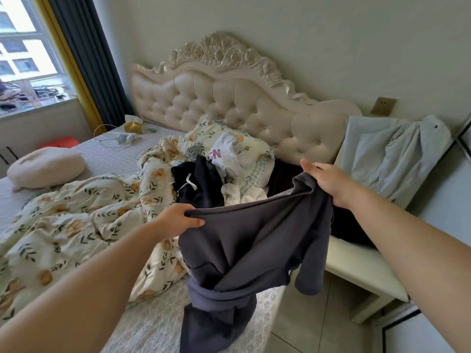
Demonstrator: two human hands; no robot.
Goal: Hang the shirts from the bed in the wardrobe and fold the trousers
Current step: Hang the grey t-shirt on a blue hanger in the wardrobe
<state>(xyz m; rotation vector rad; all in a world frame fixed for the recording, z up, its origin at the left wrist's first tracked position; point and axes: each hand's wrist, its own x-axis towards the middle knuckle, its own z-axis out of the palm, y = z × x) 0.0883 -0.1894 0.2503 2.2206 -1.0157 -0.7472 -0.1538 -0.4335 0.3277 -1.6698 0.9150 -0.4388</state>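
Bedding, a rumpled floral duvet (76, 212), sprawls over the bed (114, 156) below a tufted cream headboard (229, 103). A dark grey garment (249, 245) hangs stretched above the bed's near edge. The left hand (182, 220) has a pinching grip on its rim, and the right hand (328, 184) has its grip closed on the other end. Navy drawstring trousers (198, 184) and a white shirt (224, 151) lie heaped behind. A window (23, 59) and dark curtain (84, 54) stand left, a white nightstand (362, 271) right.
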